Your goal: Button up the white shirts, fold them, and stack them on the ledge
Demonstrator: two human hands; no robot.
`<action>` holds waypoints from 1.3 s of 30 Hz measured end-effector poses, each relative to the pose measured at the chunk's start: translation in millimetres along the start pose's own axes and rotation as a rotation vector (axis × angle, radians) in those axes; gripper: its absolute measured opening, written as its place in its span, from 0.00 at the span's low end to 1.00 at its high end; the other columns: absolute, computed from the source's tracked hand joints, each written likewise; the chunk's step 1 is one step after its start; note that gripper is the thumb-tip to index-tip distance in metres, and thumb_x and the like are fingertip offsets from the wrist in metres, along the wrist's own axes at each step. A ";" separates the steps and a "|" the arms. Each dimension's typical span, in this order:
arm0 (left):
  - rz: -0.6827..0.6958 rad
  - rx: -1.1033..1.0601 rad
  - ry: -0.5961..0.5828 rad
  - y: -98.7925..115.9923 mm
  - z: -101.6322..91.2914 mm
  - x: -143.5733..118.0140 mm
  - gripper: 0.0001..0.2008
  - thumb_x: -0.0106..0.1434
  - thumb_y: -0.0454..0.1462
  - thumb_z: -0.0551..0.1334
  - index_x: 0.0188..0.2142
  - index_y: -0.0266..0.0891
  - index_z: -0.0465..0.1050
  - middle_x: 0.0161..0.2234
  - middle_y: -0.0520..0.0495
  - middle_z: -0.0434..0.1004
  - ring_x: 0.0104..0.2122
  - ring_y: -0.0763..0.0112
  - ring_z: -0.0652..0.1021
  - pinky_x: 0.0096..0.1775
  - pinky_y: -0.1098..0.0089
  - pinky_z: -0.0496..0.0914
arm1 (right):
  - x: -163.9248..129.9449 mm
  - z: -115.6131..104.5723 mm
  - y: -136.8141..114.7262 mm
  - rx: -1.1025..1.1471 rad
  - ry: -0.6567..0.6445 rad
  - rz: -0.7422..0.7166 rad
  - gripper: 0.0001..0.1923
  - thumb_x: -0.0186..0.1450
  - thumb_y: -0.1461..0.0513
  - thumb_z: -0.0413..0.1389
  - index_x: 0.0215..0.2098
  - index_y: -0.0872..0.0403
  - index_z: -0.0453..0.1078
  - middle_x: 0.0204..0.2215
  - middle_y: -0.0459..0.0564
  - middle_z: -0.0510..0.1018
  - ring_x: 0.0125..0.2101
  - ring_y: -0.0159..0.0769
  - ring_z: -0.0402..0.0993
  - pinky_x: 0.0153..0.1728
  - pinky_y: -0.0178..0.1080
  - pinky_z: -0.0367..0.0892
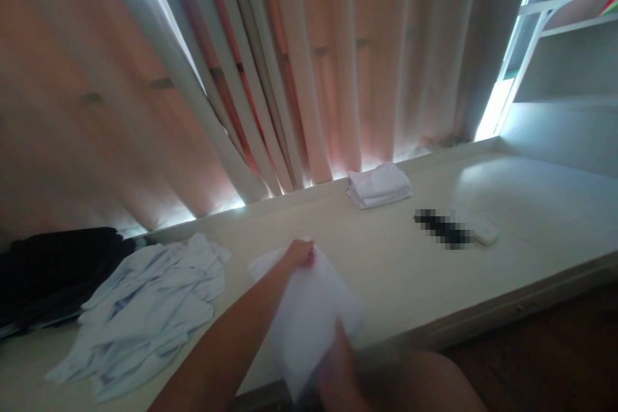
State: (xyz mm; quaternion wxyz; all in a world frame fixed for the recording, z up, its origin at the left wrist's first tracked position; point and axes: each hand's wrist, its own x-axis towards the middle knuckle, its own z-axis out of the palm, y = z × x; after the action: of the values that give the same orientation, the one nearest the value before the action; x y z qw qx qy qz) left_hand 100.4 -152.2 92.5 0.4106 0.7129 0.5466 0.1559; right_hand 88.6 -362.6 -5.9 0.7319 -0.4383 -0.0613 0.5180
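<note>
A white cloth (309, 309) lies over the front edge of the pale table (410, 270). My left hand (300, 252) reaches forward and grips the cloth's far edge. My right hand (338, 367), blurred at the bottom of the view, holds the cloth's near corner. A crumpled heap of light blue-white garments (145, 315) lies to the left of my left arm. A folded white stack (379, 185) sits at the back of the table by the curtain.
Pink-beige curtains (290, 77) hang behind the table. A black garment (53, 270) lies at the far left. A white remote-like object (477, 228) and a pixelated dark item (441, 228) lie right of centre. White shelving (564, 58) stands at right. Dark floor (555, 354) is lower right.
</note>
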 end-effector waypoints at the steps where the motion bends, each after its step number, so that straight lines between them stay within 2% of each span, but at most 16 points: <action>1: 0.044 0.055 0.017 -8.1 -4.3 -5.0 0.18 0.69 0.43 0.62 0.55 0.37 0.70 0.52 0.41 0.73 0.47 0.61 0.77 0.47 0.55 0.75 | -1.8 -3.7 1.0 -0.012 0.033 0.006 0.36 0.61 0.35 0.48 0.46 0.55 0.73 0.34 0.57 0.83 0.39 0.52 0.81 0.41 0.56 0.76; 4: 0.185 0.218 0.083 -41.8 -21.7 -30.6 0.13 0.71 0.41 0.58 0.47 0.36 0.74 0.49 0.41 0.76 0.50 0.60 0.76 0.54 0.53 0.70 | -15.9 -19.3 10.6 -0.089 0.085 0.044 0.29 0.59 0.37 0.52 0.41 0.50 0.72 0.31 0.53 0.82 0.39 0.50 0.80 0.39 0.52 0.76; 6: 0.265 0.312 0.125 -70.4 -31.3 -52.6 0.14 0.72 0.40 0.54 0.45 0.37 0.76 0.51 0.41 0.77 0.56 0.58 0.73 0.61 0.54 0.63 | -31.6 -29.5 22.2 -0.212 0.025 0.058 0.26 0.59 0.36 0.52 0.34 0.48 0.71 0.25 0.50 0.78 0.32 0.47 0.79 0.33 0.49 0.75; 8: 0.319 0.393 0.148 -99.3 -36.6 -71.9 0.15 0.71 0.40 0.54 0.50 0.39 0.75 0.58 0.41 0.73 0.63 0.57 0.67 0.66 0.53 0.55 | -47.9 -33.4 31.6 -0.326 -0.051 0.092 0.25 0.58 0.36 0.52 0.29 0.48 0.68 0.18 0.47 0.72 0.25 0.44 0.75 0.26 0.45 0.72; 10: 0.345 0.462 0.152 -123.1 -38.5 -82.9 0.19 0.69 0.40 0.55 0.58 0.41 0.71 0.65 0.42 0.64 0.68 0.54 0.58 0.67 0.48 0.49 | -57.6 -27.5 30.4 -0.434 -0.136 0.055 0.23 0.59 0.38 0.54 0.28 0.48 0.68 0.19 0.46 0.72 0.23 0.41 0.73 0.25 0.43 0.71; 12: 0.354 0.582 0.139 -138.2 -39.0 -83.8 0.25 0.69 0.40 0.55 0.64 0.44 0.64 0.70 0.44 0.56 0.70 0.49 0.50 0.66 0.42 0.46 | -54.1 -13.1 14.0 -0.603 -0.251 -0.106 0.19 0.63 0.43 0.54 0.31 0.49 0.70 0.25 0.48 0.76 0.28 0.40 0.74 0.31 0.42 0.72; 14: 0.361 0.700 0.123 -144.6 -40.1 -77.0 0.28 0.70 0.43 0.54 0.68 0.46 0.57 0.71 0.46 0.50 0.71 0.47 0.46 0.65 0.38 0.44 | -35.4 2.8 -14.1 -0.888 -0.393 -0.372 0.15 0.67 0.50 0.51 0.35 0.51 0.72 0.34 0.52 0.79 0.35 0.42 0.76 0.39 0.44 0.72; 16: 0.373 0.761 0.113 -145.8 -41.7 -67.4 0.29 0.71 0.45 0.53 0.69 0.48 0.54 0.72 0.47 0.46 0.71 0.48 0.44 0.66 0.38 0.43 | -5.9 12.0 -44.1 -1.240 -0.429 -0.664 0.14 0.67 0.56 0.50 0.42 0.54 0.75 0.45 0.58 0.79 0.49 0.47 0.74 0.54 0.50 0.66; 17: 0.379 0.761 0.111 -145.9 -42.2 -63.1 0.29 0.71 0.46 0.53 0.69 0.48 0.54 0.72 0.47 0.45 0.71 0.49 0.43 0.66 0.39 0.43 | 10.0 12.3 -56.2 -1.430 -0.425 -0.737 0.17 0.67 0.58 0.51 0.49 0.55 0.74 0.53 0.61 0.76 0.57 0.51 0.69 0.60 0.54 0.60; 20: 0.398 0.785 0.086 -149.2 -40.6 -54.6 0.29 0.71 0.48 0.52 0.69 0.48 0.55 0.72 0.47 0.47 0.71 0.49 0.45 0.66 0.40 0.44 | 50.1 -1.8 -72.6 -1.904 -0.309 -0.672 0.30 0.67 0.55 0.54 0.65 0.56 0.64 0.68 0.63 0.59 0.68 0.62 0.49 0.65 0.63 0.46; 22: 0.415 0.798 0.062 -154.3 -37.4 -51.9 0.28 0.71 0.48 0.53 0.68 0.49 0.56 0.71 0.46 0.50 0.71 0.50 0.47 0.66 0.40 0.44 | 65.0 -16.0 -67.6 -2.054 -0.238 -0.568 0.36 0.67 0.52 0.54 0.70 0.55 0.56 0.70 0.66 0.53 0.69 0.66 0.45 0.64 0.66 0.44; 26: 0.457 0.806 0.031 -164.0 -34.3 -44.6 0.28 0.72 0.50 0.51 0.69 0.49 0.56 0.71 0.46 0.52 0.71 0.50 0.48 0.66 0.40 0.43 | 71.5 -33.6 -44.0 -2.084 -0.207 -0.550 0.40 0.67 0.47 0.53 0.71 0.55 0.52 0.69 0.69 0.51 0.68 0.69 0.45 0.63 0.67 0.42; 31: 0.526 0.793 -0.023 -166.7 -47.5 -28.1 0.29 0.71 0.51 0.51 0.69 0.51 0.55 0.70 0.46 0.53 0.71 0.54 0.48 0.66 0.42 0.41 | 66.5 -35.3 -31.4 -2.019 -0.232 -0.544 0.45 0.64 0.44 0.56 0.71 0.58 0.52 0.69 0.72 0.52 0.68 0.72 0.44 0.63 0.68 0.38; 34: 0.544 0.789 -0.050 -162.4 -56.0 -25.3 0.27 0.72 0.49 0.50 0.68 0.51 0.56 0.70 0.46 0.54 0.71 0.54 0.48 0.66 0.41 0.40 | 72.7 -28.1 -44.5 -1.974 -0.245 -0.539 0.42 0.66 0.43 0.53 0.71 0.56 0.55 0.69 0.69 0.53 0.68 0.70 0.43 0.63 0.69 0.36; 36: 0.556 0.800 -0.023 -155.7 -55.9 -29.3 0.26 0.73 0.47 0.50 0.68 0.51 0.57 0.71 0.46 0.53 0.71 0.52 0.47 0.65 0.37 0.37 | 86.2 -18.8 -60.1 -1.930 -0.262 -0.619 0.38 0.69 0.44 0.49 0.71 0.52 0.55 0.71 0.63 0.48 0.70 0.65 0.38 0.64 0.69 0.35; 39: 0.642 0.819 -0.016 -143.5 -43.9 -39.8 0.27 0.72 0.47 0.52 0.68 0.54 0.55 0.71 0.48 0.50 0.71 0.51 0.44 0.64 0.36 0.32 | 116.9 -3.3 -79.3 -1.897 -0.426 -0.786 0.32 0.72 0.49 0.45 0.72 0.45 0.51 0.73 0.50 0.41 0.71 0.56 0.32 0.66 0.64 0.36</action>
State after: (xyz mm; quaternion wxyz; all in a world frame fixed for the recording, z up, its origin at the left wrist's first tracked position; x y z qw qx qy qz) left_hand -36.5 -160.8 20.0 0.0337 0.9480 0.3137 0.0419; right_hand 199.6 -275.8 5.5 0.1791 -0.6814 -0.7079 0.0497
